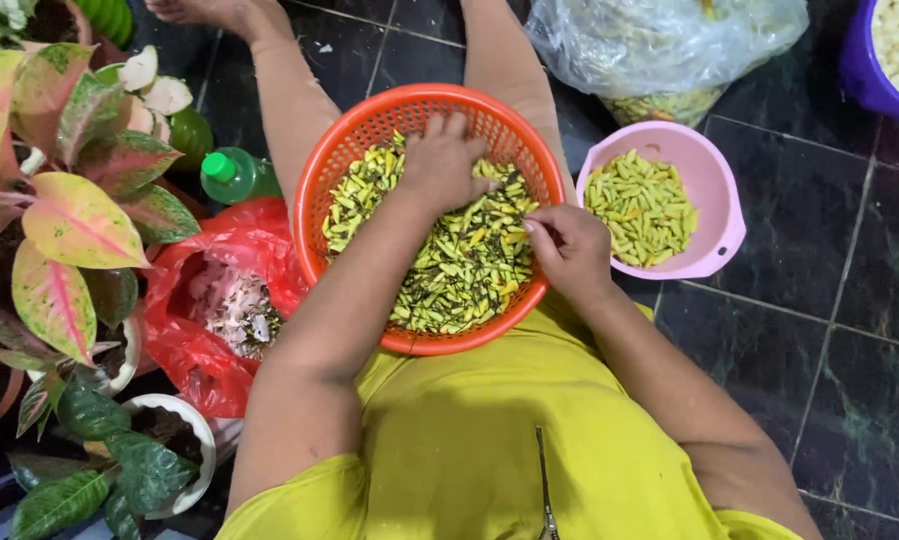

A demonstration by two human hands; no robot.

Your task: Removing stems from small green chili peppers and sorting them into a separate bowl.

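Observation:
An orange plastic basket [355, 135] rests on my lap, filled with small yellow-green buds mixed with dark bits. My left hand [443, 160] lies palm down in the pile, fingers curled into the buds. My right hand [570, 248] is at the basket's right rim, with fingertips pinched on a single small bud. To the right, on the dark floor, a pink bowl [720, 215] holds cleaned yellow-green buds.
A red plastic bag [185, 340] with pale scraps lies at the left, beside a green bottle [235, 175] and potted plants [65, 230]. A clear plastic bag [660, 45] of buds sits at the top. A purple tub [865, 75] of pale pieces is top right.

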